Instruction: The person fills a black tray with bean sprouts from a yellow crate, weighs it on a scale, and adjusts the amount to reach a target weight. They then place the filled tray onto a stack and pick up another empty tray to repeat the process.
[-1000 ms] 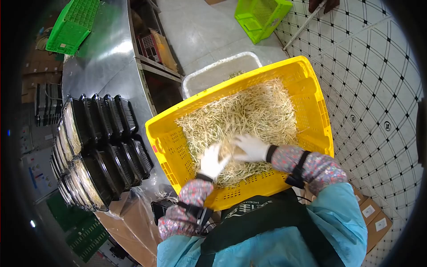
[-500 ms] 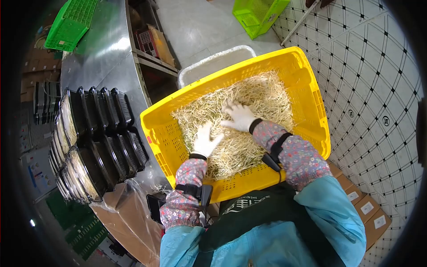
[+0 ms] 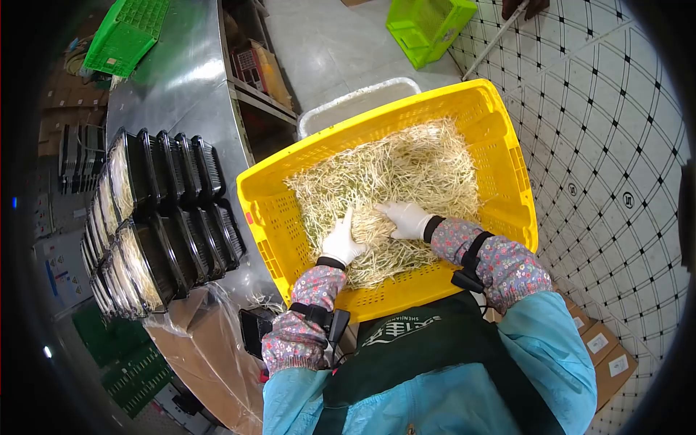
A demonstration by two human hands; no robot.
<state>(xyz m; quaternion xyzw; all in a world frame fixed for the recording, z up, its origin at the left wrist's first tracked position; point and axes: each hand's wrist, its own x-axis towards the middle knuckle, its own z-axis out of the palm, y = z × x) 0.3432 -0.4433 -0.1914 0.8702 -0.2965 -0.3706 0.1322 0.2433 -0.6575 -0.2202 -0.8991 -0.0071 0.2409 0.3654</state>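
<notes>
A yellow crate (image 3: 272, 210) with perforated walls stands in front of me, its floor thickly covered with pale bean sprouts (image 3: 406, 163). Both hands wear white gloves and are down in the sprouts near the crate's close side. My left hand (image 3: 342, 241) presses against a clump from the left, one finger pointing up and the thumb apart. From the right, my right hand (image 3: 408, 220) curls its fingers into the same clump. Some fingertips are hidden among the sprouts, and a small gap separates the hands.
On the steel table (image 3: 177, 94) at left stand rows of black plastic trays (image 3: 170, 246) with pale contents. A green crate (image 3: 127, 36) lies farther back. Beyond the yellow crate are a grey tub (image 3: 355, 105) and another green crate (image 3: 428, 29). Cardboard boxes (image 3: 605, 348) stand at right.
My hands have moved nearer to me and bunched sprouts between them. The right hand's fingers, spread before, are now curled in. The view has shifted slightly.
</notes>
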